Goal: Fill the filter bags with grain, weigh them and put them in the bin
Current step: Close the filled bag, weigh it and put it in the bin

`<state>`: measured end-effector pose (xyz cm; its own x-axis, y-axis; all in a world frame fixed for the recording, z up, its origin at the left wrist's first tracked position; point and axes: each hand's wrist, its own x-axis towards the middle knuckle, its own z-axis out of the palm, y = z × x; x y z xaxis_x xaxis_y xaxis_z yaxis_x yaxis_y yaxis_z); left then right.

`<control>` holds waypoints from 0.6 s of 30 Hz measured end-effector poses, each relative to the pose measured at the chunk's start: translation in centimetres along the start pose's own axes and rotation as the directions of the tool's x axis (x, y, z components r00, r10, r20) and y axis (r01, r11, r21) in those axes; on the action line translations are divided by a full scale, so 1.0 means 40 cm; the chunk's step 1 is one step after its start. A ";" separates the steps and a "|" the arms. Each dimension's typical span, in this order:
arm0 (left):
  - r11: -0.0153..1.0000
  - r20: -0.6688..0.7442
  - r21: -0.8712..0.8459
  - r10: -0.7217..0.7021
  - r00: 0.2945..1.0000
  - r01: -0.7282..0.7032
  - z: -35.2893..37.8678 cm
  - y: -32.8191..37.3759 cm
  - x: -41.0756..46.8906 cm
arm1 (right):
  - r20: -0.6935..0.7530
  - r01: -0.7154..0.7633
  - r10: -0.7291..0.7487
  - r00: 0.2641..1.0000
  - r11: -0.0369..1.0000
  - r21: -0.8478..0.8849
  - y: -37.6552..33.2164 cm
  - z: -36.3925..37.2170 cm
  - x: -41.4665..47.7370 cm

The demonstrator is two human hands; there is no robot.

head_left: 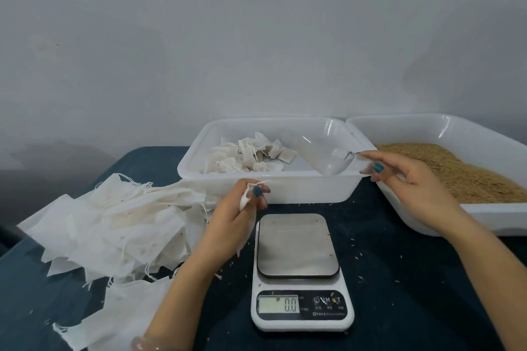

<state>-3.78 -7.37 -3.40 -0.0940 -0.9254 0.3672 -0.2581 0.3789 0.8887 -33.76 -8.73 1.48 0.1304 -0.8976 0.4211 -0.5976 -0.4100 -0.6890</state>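
Nearest me the scale [298, 245] sits bare, reading 0.0, and just past its left corner my left hand [236, 215] pinches an empty filter bag [244, 202], beside the heap of unfilled bags [114, 225]. Farther out, my right hand [405, 179] grips the clear scoop [325, 161] by its handle over the bin [256, 192] of finished bags [248, 157] (the scoop looks empty). I judge this the filling step: next the scoop must dip rightward into the grain [456, 171] and tip into the bag's opened mouth without spilling.
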 end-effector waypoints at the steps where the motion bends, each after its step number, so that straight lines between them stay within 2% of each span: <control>1: 0.997 -0.020 0.077 0.027 0.999 -0.026 -0.008 0.000 0.000 | -0.056 -0.036 0.034 0.998 0.999 -0.031 0.015 0.001 0.000; 4: 0.936 -0.060 0.341 0.120 0.991 -0.092 -0.028 0.004 0.004 | -0.210 -0.142 0.119 0.970 0.985 -0.098 0.054 -0.007 0.004; 7: 0.875 -0.069 0.478 0.131 0.989 -0.082 -0.041 0.009 0.009 | -0.303 -0.240 0.181 0.936 0.956 -0.170 0.085 -0.034 0.012; 10: 0.730 -0.015 0.679 0.116 0.993 -0.075 -0.058 0.024 0.019 | -0.334 -0.342 0.222 0.916 0.868 -0.360 0.127 -0.077 0.020; 11: 0.700 0.002 0.712 0.082 0.997 -0.059 -0.062 0.031 0.023 | -0.328 -0.383 0.258 0.909 0.828 -0.411 0.141 -0.092 0.025; 15: 0.711 0.036 0.701 0.036 0.999 -0.051 -0.070 0.052 0.035 | -0.272 -0.505 0.436 0.858 0.618 -0.603 0.182 -0.128 0.046; 18: 0.735 0.042 0.675 0.051 0.998 -0.066 -0.078 0.061 0.043 | -0.151 -0.484 0.584 0.797 0.469 -0.738 0.174 -0.131 0.068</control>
<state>-1.57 -8.00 0.27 -0.1468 -0.9046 0.4002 -0.8325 0.3315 0.4439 -41.73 -13.18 0.92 -0.3648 -0.9308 0.0225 -0.9279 0.3614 -0.0918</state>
